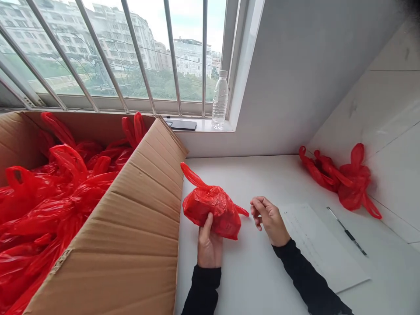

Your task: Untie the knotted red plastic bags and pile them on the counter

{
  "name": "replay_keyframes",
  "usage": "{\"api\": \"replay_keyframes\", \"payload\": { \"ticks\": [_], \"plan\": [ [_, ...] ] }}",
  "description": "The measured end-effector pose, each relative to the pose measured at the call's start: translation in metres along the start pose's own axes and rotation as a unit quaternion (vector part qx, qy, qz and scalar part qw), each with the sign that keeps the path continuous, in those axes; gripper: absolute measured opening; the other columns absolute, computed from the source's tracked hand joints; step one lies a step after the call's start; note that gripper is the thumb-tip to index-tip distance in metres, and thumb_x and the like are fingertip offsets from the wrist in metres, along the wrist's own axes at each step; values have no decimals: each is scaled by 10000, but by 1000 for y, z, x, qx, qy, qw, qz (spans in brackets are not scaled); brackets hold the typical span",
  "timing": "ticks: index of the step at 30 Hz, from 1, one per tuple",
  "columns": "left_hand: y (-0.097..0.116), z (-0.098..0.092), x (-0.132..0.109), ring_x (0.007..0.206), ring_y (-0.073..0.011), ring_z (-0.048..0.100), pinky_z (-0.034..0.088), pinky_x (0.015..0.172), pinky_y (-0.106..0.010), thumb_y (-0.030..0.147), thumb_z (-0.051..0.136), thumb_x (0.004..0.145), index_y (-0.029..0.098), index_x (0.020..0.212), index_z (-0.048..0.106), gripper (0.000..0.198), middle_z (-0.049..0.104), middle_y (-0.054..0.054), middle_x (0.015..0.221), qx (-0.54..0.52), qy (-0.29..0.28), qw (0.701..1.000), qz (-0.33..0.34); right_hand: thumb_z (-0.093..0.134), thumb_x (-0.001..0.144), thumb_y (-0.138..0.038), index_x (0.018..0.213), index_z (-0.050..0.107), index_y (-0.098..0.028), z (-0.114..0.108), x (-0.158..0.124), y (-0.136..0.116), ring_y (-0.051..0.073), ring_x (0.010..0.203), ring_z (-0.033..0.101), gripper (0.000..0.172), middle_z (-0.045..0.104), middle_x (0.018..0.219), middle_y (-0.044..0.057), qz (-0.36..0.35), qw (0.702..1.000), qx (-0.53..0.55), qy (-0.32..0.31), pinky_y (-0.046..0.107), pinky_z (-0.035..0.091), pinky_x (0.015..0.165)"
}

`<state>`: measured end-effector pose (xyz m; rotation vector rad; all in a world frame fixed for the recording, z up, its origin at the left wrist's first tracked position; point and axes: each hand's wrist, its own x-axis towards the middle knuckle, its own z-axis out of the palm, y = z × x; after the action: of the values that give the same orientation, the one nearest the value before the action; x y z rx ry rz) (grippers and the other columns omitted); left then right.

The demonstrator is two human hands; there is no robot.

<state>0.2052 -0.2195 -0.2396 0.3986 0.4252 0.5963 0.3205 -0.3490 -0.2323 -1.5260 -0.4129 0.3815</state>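
Observation:
My left hand (210,247) holds a red plastic bag (213,205) from below, with the thumb pressed on its near side. Something bulky fills the bag, but the red film hides what it is. One handle loop sticks up toward the upper left, and another tied end points right. Just off that right end is my right hand (267,218), its fingers loosely bent and a little apart, with nothing visible in them. Both hands are above a white tabletop (236,271).
To the left, a large cardboard box (144,218) holds many red plastic bags (65,197). More red bags (351,179) lie by the right wall. Paper (321,249) and a pen (348,232) lie on the right. A phone (182,125) and clear bottle (220,100) occupy the windowsill.

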Motion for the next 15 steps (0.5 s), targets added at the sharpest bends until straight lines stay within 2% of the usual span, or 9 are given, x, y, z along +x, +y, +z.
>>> {"api": "replay_keyframes", "payload": {
  "ticks": [2, 4, 7, 8, 10, 12, 15],
  "plan": [
    [0, 0, 1, 1170, -265, 600, 475, 984, -407, 291, 651, 856, 203, 1260, 617, 414, 677, -83, 1241, -8, -5, 1000, -10, 548, 906, -503, 916, 600, -218, 6, -8, 7, 114, 551, 459, 290, 564, 777, 5, -1, 997, -41, -68, 212, 368, 393],
    [-1, 0, 0, 1191, -275, 587, 463, 994, -414, 303, 629, 871, 198, 1280, 604, 423, 675, -88, 1248, -6, -25, 1000, -16, 604, 876, -485, 1061, 598, -237, 12, -14, 8, 139, 656, 519, 309, 596, 911, 31, -1, 990, -72, -119, 228, 425, 449],
    [-3, 1, -1, 1208, -289, 576, 448, 1002, -422, 316, 592, 895, 189, 1308, 582, 433, 676, -98, 1246, 1, -65, 998, -25, 695, 815, -429, 1235, 522, -272, 18, -19, 6, 172, 774, 568, 481, 610, 998, 38, -9, 983, -101, -153, 256, 473, 528],
    [-3, 1, -2, 1206, -295, 576, 449, 997, -425, 319, 580, 902, 182, 1312, 578, 432, 678, -103, 1238, 5, -75, 997, -27, 706, 808, -402, 1228, 524, -269, 18, -20, 5, 175, 788, 576, 477, 620, 979, 32, -16, 981, -106, -163, 265, 483, 560],
    [-4, 1, -1, 1198, -297, 579, 452, 988, -425, 318, 566, 912, 178, 1324, 565, 436, 681, -107, 1225, 14, -84, 996, -27, 685, 828, -350, 1140, 566, -250, 17, -20, 3, 174, 791, 587, 348, 634, 924, 20, -36, 978, -106, -177, 284, 499, 632],
    [-5, 1, 0, 1186, -287, 585, 453, 984, -423, 319, 562, 917, 191, 1343, 542, 445, 676, -104, 1225, 10, -79, 997, -25, 652, 850, -299, 1027, 593, -237, 15, -21, 2, 161, 749, 576, 197, 625, 876, 9, -72, 979, -118, -149, 291, 496, 665],
    [-4, 2, 1, 1189, -253, 581, 458, 988, -400, 312, 555, 924, 222, 1350, 525, 437, 652, -95, 1259, -19, -67, 997, -34, 626, 840, -203, 900, 589, -235, 13, -23, 1, 136, 632, 503, 77, 548, 791, -10, -177, 965, -186, -49, 278, 455, 586]
  ]
}}
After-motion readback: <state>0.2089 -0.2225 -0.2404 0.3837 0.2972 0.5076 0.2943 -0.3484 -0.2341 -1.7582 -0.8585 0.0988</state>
